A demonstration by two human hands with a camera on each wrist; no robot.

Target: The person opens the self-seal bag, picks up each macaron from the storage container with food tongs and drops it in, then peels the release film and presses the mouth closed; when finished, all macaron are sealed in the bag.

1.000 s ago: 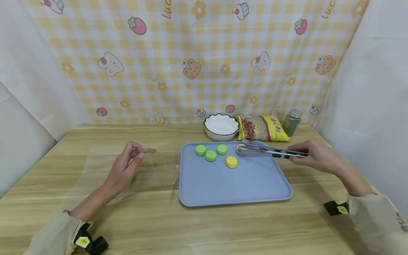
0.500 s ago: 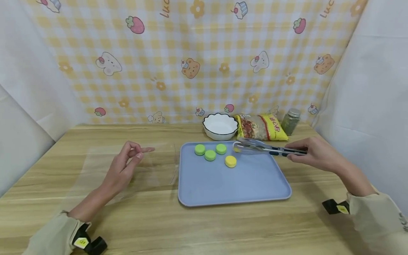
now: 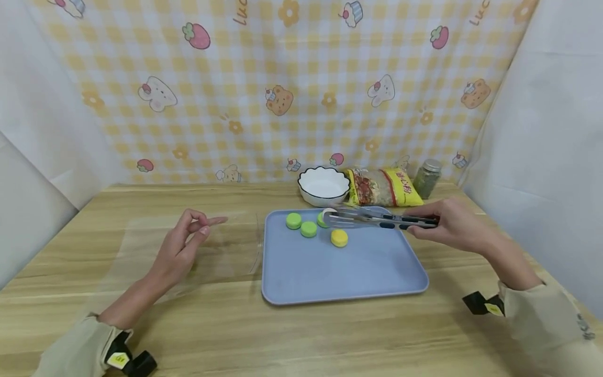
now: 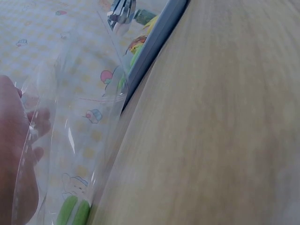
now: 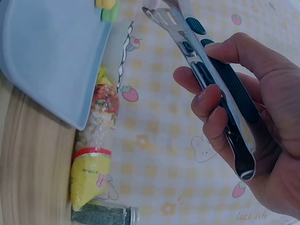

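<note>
My right hand (image 3: 452, 225) grips a pair of metal tongs (image 5: 206, 70) with dark grip pads, reaching left over the blue tray (image 3: 344, 277). Between the tongs' tips is a pale round macaron (image 3: 329, 212), partly covered by them. Several green macarons (image 3: 308, 229) and a yellow macaron (image 3: 339, 238) lie on the tray. My left hand (image 3: 181, 248) holds a clear plastic bag (image 3: 231, 256), index finger pointing right; the film is hard to make out. In the left wrist view, a green macaron (image 4: 73, 212) shows inside the bag.
Behind the tray stand a white scalloped bowl (image 3: 323, 186), a yellow food packet (image 3: 386, 187) and a jar with a metal lid (image 3: 427, 179). A checked cloth (image 3: 301, 73) hangs at the back of the wooden table (image 3: 301, 335).
The tongs with the pale macaron have moved left across the tray's back part, over the green macarons. My left hand holds its place.
</note>
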